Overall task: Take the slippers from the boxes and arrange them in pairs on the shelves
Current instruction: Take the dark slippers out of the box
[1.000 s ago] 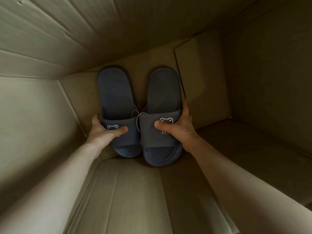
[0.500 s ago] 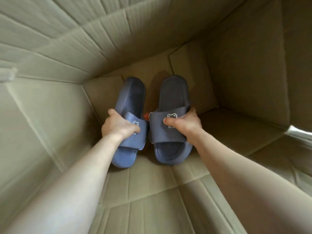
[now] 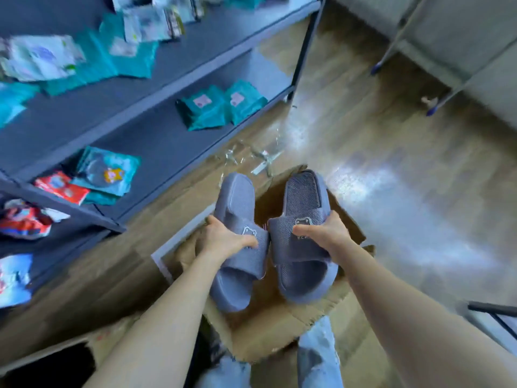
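Note:
I hold two blue-grey slippers with a bear logo on the strap, side by side above an open cardboard box [image 3: 279, 326]. My left hand [image 3: 223, 239] grips the strap of the left slipper [image 3: 232, 281]. My right hand [image 3: 324, 233] grips the strap of the right slipper [image 3: 302, 275]. Both slippers are in the air, heels pointing away from me. The dark shelves [image 3: 145, 88] stand to the left and ahead.
Teal and red packets [image 3: 218, 107] lie on the shelf boards. A second cardboard box [image 3: 56, 357] sits at the lower left. Clear tape scraps [image 3: 251, 158] lie on the wooden floor [image 3: 391, 177]. Metal frame legs [image 3: 391, 37] stand at the upper right.
I have lifted both slippers out of the box. The view has gone from the box's inside to the room, with shelves and floor now visible.

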